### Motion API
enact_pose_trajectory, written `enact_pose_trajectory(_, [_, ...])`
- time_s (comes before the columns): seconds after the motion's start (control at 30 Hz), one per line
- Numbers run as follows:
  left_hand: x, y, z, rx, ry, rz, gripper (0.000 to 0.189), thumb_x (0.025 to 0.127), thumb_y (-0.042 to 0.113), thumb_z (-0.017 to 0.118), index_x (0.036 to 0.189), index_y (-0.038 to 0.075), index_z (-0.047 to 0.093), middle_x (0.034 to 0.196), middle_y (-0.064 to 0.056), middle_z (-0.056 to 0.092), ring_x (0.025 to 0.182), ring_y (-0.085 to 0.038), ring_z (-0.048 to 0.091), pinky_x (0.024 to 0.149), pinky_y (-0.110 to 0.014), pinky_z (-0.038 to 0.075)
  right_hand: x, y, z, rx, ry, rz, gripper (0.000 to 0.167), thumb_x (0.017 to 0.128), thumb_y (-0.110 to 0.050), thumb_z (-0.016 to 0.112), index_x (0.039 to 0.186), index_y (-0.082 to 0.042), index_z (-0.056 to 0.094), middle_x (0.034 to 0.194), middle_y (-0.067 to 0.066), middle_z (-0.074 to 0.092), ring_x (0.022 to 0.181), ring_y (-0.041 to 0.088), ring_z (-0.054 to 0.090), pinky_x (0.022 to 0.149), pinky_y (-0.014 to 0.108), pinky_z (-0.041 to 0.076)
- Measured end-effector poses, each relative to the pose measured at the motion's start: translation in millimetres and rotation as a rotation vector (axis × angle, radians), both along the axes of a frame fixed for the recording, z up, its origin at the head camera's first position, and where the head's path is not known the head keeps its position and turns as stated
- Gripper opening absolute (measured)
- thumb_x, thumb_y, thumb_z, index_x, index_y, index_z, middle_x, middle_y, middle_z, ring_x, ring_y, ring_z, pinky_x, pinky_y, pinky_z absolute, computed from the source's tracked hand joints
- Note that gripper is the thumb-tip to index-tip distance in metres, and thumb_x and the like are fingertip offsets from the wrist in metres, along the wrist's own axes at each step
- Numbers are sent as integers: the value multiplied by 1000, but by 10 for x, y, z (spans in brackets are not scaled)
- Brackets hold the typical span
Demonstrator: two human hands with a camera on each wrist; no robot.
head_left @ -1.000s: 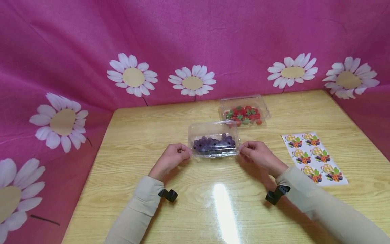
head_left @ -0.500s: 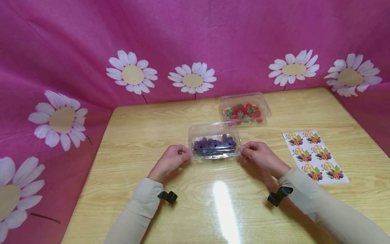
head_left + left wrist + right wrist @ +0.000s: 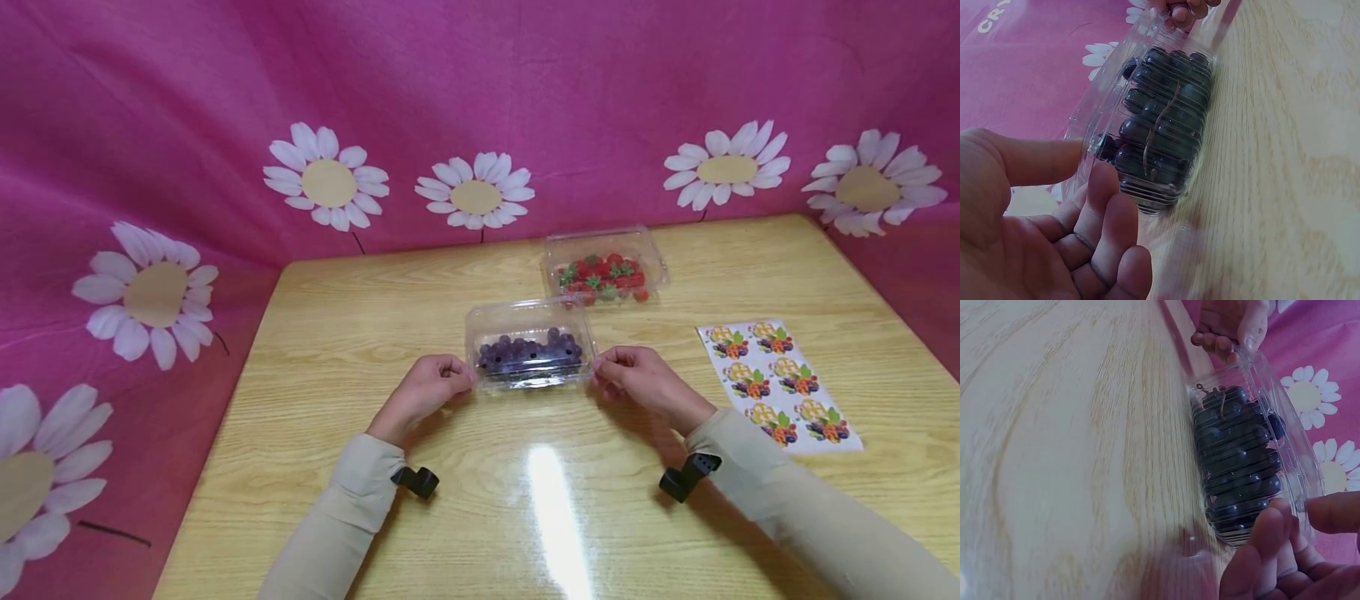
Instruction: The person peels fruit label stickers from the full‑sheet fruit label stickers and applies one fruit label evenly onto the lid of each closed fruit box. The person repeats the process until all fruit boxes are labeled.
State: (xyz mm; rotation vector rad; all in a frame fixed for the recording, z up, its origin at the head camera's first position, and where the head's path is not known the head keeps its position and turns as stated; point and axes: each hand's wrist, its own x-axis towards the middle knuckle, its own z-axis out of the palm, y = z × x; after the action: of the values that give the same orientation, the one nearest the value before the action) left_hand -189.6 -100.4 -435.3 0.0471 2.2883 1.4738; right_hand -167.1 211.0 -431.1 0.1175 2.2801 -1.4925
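Note:
A clear plastic clamshell box (image 3: 529,312) of dark purple grapes (image 3: 534,350) is at the middle of the table, its lid down over the fruit. My left hand (image 3: 431,387) pinches the rim at the box's left end between thumb and fingers. At the opposite end my right hand (image 3: 637,379) pinches the rim the same way. In the left wrist view the thumb lies along the rim flange, and a brown stem (image 3: 1159,125) shows among the grapes through the ribbed wall. The right wrist view shows the fingertips (image 3: 1272,522) against the box's near corner.
Behind and to the right stands another clear clamshell box (image 3: 606,242) with red strawberries (image 3: 600,275). A sheet of fruit-print stickers (image 3: 783,383) lies right of my right hand. A pink cloth (image 3: 585,100) with daisies rises behind the wooden table (image 3: 360,317).
Both hands keep their pinch on the grape box, which stays in nearly the same place. The whole head view shifts only slightly.

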Motion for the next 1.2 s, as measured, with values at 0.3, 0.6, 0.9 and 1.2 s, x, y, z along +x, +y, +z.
enact_pose_trajectory(0.3, [-13,2,-6,10,-9,4,13,95,14,62,89,2,63,85,1,61,77,-12,52,71,-26,45,-5,2,6,-25,3,6,27,103,-18,49,110,5,61,89,-1,66,75,8,59,70,26,50])
enact_pose_trajectory(0.6, [3,9,11,27,-32,17,12,95,11,60,91,2,66,93,-6,67,86,-16,62,79,-30,52,-16,5,-14,-29,6,11,27,103,-18,47,112,5,60,92,1,67,76,8,61,72,26,51])
enact_pose_trajectory(0.9, [0,-99,1,-29,-34,2,25,102,25,54,101,3,66,94,-9,66,88,-20,61,80,-30,48,22,40,18,-15,27,17,32,103,-19,45,122,5,54,103,9,67,82,11,61,75,26,52])
enact_pose_trajectory(1.2, [37,-218,118,-27,33,63,26,102,20,53,111,-2,64,99,-14,66,92,-24,61,83,-34,49,28,104,75,-35,43,-12,32,104,-20,43,122,6,51,99,6,65,80,10,60,72,27,52])
